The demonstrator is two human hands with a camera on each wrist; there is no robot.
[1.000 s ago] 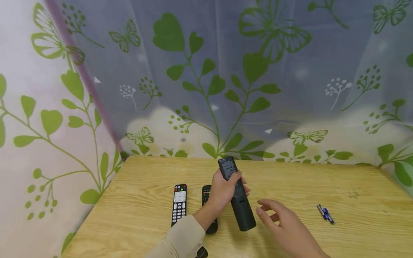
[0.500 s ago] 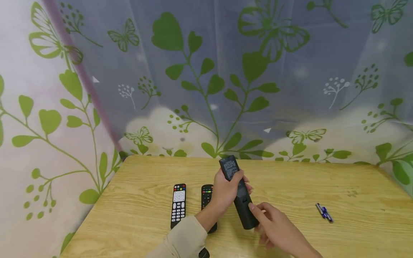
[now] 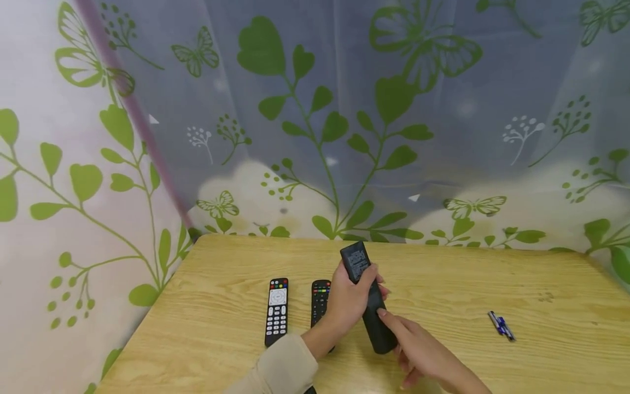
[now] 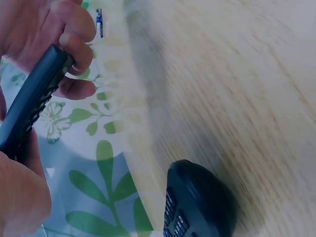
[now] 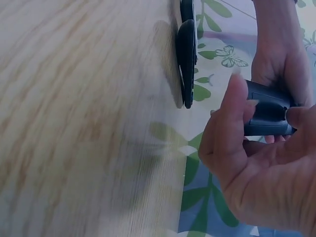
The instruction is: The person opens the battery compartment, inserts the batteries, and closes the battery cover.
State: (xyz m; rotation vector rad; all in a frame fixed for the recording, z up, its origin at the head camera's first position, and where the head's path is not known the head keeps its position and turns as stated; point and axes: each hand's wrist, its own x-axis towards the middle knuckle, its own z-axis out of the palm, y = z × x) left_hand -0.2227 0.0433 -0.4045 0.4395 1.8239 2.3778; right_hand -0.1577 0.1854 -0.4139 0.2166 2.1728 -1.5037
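Note:
A black remote control is held back side up and tilted over the table, its label toward the far end. My left hand grips its upper half, the thumb lying across the back. At the lower half, my right hand pinches it, thumb on the back cover and fingers at the near end and underside. In the right wrist view, that thumb presses near a small notch on the remote's back. The left wrist view shows the remote edge-on, with its rubber buttons facing down.
On the wooden table lie a remote with white buttons and a black one partly behind the left forearm. A dark end of another object shows below the sleeve. Blue-and-silver batteries lie at right. A patterned curtain hangs behind.
My right hand has come in from the right, apart from the remote at first, and now its thumb and fingers hold the lower half. The left hand keeps its grip.

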